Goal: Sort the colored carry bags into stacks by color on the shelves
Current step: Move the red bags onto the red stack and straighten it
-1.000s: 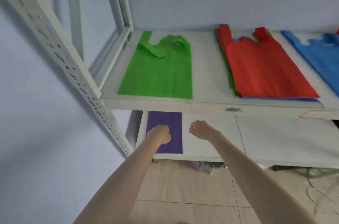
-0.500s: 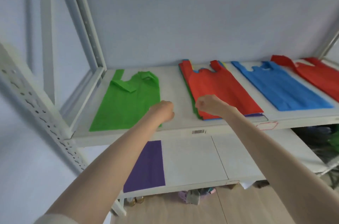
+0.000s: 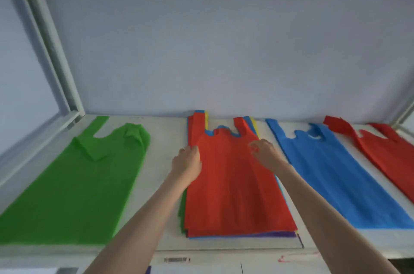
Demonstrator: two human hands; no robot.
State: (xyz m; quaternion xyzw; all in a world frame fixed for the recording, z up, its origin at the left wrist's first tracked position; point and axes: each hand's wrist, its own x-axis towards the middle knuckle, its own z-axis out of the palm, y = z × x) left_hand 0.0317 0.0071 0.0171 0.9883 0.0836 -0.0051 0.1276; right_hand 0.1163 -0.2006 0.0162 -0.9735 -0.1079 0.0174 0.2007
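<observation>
A mixed pile of carry bags lies mid-shelf, topped by a red bag point(image 3: 235, 184); blue, yellow, green and purple edges show under it. My left hand point(image 3: 187, 160) rests at the red bag's left edge with fingers curled; whether it pinches the fabric is unclear. My right hand point(image 3: 264, 153) hovers over the bag's upper right edge, fingers loosely spread and bent, holding nothing. A green bag point(image 3: 78, 184) lies flat to the left. To the right lie a blue bag point(image 3: 336, 179) and another red bag point(image 3: 392, 157).
The white shelf point(image 3: 165, 134) shows bare strips between the bags. A white upright post point(image 3: 51, 49) stands at the left and a wall closes the back. A sliver of a purple bag point(image 3: 147, 270) shows on the lower shelf.
My view rose from the lower shelf to the upper one. Both hands moved up from near the purple bag and forward onto the mixed pile; the right fist loosened.
</observation>
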